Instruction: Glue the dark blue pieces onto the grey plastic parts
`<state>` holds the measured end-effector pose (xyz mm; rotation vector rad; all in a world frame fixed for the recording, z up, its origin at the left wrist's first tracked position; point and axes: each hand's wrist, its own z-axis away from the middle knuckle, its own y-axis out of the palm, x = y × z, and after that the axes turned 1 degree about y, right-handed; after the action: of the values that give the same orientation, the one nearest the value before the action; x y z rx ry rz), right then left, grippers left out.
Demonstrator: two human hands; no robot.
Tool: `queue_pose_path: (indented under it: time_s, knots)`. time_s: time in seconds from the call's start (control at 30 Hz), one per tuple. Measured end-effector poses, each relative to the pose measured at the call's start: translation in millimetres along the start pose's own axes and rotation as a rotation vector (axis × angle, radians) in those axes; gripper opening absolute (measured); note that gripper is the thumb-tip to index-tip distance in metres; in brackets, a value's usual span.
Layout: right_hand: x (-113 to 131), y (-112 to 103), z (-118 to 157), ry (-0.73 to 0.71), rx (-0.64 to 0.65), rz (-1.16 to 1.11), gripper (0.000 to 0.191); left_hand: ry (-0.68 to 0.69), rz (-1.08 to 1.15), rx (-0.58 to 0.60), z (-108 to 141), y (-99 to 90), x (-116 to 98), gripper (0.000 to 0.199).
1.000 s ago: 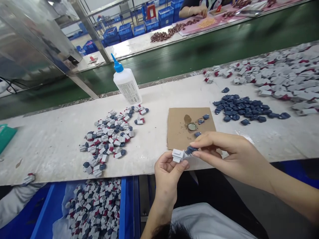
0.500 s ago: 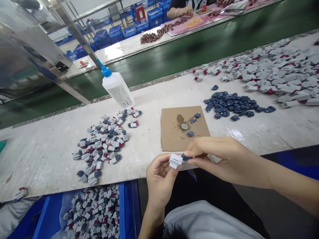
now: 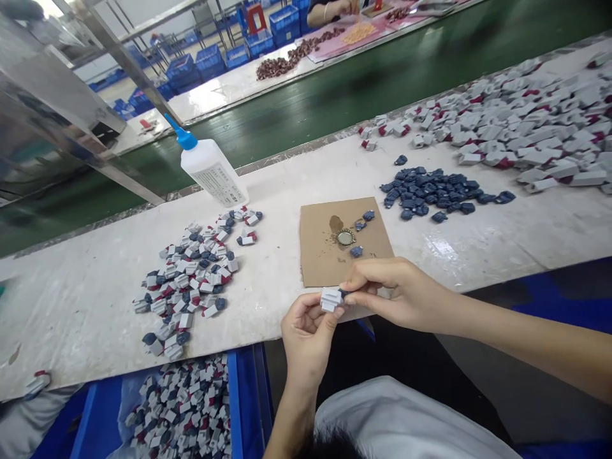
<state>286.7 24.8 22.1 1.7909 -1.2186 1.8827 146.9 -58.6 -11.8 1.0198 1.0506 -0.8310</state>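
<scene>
Between the thumb and fingers of my left hand (image 3: 308, 335) is a small light-grey plastic block (image 3: 331, 299). My right hand (image 3: 399, 290) pinches a small dark-blue piece (image 3: 343, 294) against the block's right side; fingers cover most of it. Just beyond my hands lies a square of brown cardboard (image 3: 315, 255). On it sit a small metal cap (image 3: 345, 237) with a crimped rim, a brown stain and several dark-blue pieces (image 3: 356, 251). A heap of similar blue pieces (image 3: 430, 191) lies to the right of the cardboard.
Joined grey, red and blue parts (image 3: 191, 280) are piled on the left, with more in a blue crate (image 3: 233, 401) below the table edge. A white bottle (image 3: 215, 172) with a blue nozzle stands behind them. Grey-and-red parts (image 3: 540, 127) spread at right. A co-worker's hand (image 3: 340, 7) shows across the green belt.
My right hand has brought the blue piece closer against the grey block, with less of it now showing. The whole view has shifted slightly.
</scene>
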Motion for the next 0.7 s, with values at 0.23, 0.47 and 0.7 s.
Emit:
queue_pose_path:
  time_s: [0.23,0.47,0.7]
  knots:
    - [-10.0,12.0,-2.9,-0.157,-0.063,-0.022,0.022,-0.193,-0.059,0.091,-13.7,2.6,-15.8,0.023]
    - [-32.1,-44.7,13.1,0.144,-0.482,0.162,0.025,-0.083,0.058,-0.126,-35.3,-8.2,-30.4,0.015]
    - [-59.4,-91.4,23.0,0.099,-0.518,0.734,0.025,0.344,-0.743,-0.57,-55.1,-65.2,-52.4,0.041]
